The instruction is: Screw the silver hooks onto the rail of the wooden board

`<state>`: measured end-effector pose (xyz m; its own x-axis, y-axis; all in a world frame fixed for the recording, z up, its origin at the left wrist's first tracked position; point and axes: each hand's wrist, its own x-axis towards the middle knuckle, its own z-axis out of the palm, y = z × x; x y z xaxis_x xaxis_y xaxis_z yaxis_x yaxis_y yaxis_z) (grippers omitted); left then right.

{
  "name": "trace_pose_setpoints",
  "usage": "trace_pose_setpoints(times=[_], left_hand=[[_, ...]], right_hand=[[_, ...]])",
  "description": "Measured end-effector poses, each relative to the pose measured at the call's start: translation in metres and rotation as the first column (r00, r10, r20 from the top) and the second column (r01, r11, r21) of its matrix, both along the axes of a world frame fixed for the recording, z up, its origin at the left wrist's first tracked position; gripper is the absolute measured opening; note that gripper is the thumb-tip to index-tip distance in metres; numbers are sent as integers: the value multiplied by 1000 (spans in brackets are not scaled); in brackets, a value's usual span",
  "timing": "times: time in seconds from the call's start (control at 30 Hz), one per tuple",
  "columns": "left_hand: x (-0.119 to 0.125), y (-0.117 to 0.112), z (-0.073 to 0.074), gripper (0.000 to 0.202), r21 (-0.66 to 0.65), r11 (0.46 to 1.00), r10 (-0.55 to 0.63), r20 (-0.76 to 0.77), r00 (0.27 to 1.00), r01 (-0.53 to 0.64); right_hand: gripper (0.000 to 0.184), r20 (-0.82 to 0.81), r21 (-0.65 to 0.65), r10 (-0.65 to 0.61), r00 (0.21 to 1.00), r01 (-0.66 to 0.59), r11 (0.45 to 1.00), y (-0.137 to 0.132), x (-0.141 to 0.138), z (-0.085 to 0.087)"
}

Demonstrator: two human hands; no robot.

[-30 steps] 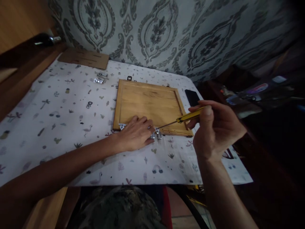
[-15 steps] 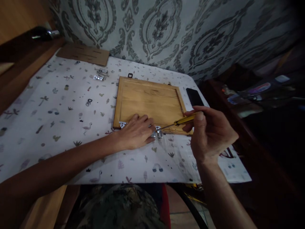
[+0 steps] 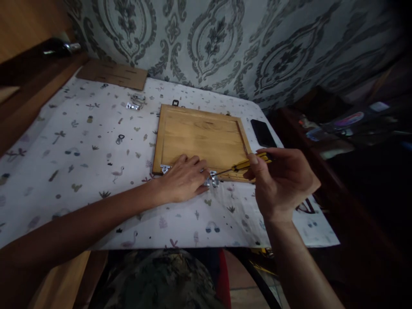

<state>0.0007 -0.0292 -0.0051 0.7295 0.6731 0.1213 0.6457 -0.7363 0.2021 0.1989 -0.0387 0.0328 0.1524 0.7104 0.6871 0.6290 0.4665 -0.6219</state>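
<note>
A wooden panel [image 3: 206, 137] with a raised border lies flat on the table. My left hand [image 3: 183, 178] is over its near edge, fingers bent and thumb below them, around a shiny metal fitting [image 3: 214, 178] that is partly hidden. Another metal fitting [image 3: 165, 168] sits on the same edge, left of that hand. A yellow-and-black screwdriver [image 3: 241, 165] is gripped in my right hand [image 3: 283, 180], thumb and fingers closed on its handle. Its shaft slants down to the left, and the tip meets the fitting by my left fingers.
Loose metal fittings [image 3: 135, 103] lie on the patterned tablecloth [image 3: 77, 171], with a small dark-and-silver piece [image 3: 120, 139] nearer. A cardboard piece [image 3: 112, 74] rests at the back left. Right of the panel is a black phone [image 3: 263, 133]. A patterned wall [image 3: 215, 43] borders the table's far side.
My right hand and the screwdriver have shifted slightly left and down, and the grip on the handle has turned a little. My left hand stays in place.
</note>
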Motion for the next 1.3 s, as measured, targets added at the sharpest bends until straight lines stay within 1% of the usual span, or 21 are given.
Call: trace_pose_setpoints(times=[0.1, 0.17, 0.27, 0.4, 0.57, 0.7, 0.77, 0.87, 0.93, 1.0, 1.03, 1.07, 1.13, 1.2, 1.23, 1.27, 1.3], left_hand=[[0, 0, 0, 37, 6, 1000, 1, -9, 1000, -1], [0, 0, 0, 37, 10, 1000, 1, -10, 1000, 0], [-1, -1, 1, 37, 5, 1000, 1, -11, 1000, -1], [-1, 0, 2, 38, -9, 1000, 1, -31, 1000, -1], [-1, 0, -2, 37, 28, 1000, -8, 1, 1000, 8], [-1, 0, -7, 37, 59, 998, -5, 22, 1000, 4], [-2, -1, -9, 37, 73, 997, 2, 36, 999, -5], [-2, -1, -8, 36, 73, 997, 10, 48, 999, -14], [-1, -1, -7, 36, 55, 998, 13, 38, 999, -15], [-1, -1, -5, 36, 37, 999, 20, 24, 1000, -21], [0, -1, -5, 36, 33, 999, 25, 19, 999, -26], [0, -1, -4, 36, 33, 999, 31, 19, 999, -31], [0, -1, -3, 38, 37, 999, 37, 25, 999, -37], [0, -1, 0, 41, 30, 999, 32, 24, 999, -33], [0, -1, 2, 43, 18, 999, 27, 14, 1000, -27], [-1, 0, 4, 44, 3, 1000, 21, 5, 1000, -21], [-2, 1, 7, 43, -11, 1000, 11, 3, 1000, -11]], right_hand=[[37, -109, -57, -2, 994, -4, 998, 0, -3, 4], [41, -127, -77, -6, 992, -4, 997, 0, -6, 5], [44, -130, -63, -24, 991, 16, 998, -1, -8, 6], [45, -115, -72, -61, 991, 53, 996, -1, -7, 4], [45, -170, -122, -67, 983, 46, 991, -2, -9, 3], [38, -99, -84, -97, 990, 89, 992, -2, -13, 5], [37, -93, -111, -56, 994, 45, 993, 0, -13, 6], [41, -187, -178, 26, 982, -60, 982, 3, -11, 7], [41, -205, -169, 19, 979, -55, 984, 3, -10, 5], [39, -162, -139, 14, 987, -37, 990, 3, -10, 5], [39, -160, -134, 31, 987, -53, 990, 3, -10, 6], [39, -187, -133, 47, 981, -73, 988, 4, -9, 8], [41, -318, -108, 48, 947, -86, 990, 7, -5, 14], [45, -471, -64, 21, 882, -58, 996, 11, -1, 22], [46, -529, -65, 20, 848, -63, 996, 12, 1, 25], [47, -578, -80, 32, 816, -96, 992, 13, 2, 26], [50, -620, -115, 61, 782, -168, 979, 13, 2, 27]])
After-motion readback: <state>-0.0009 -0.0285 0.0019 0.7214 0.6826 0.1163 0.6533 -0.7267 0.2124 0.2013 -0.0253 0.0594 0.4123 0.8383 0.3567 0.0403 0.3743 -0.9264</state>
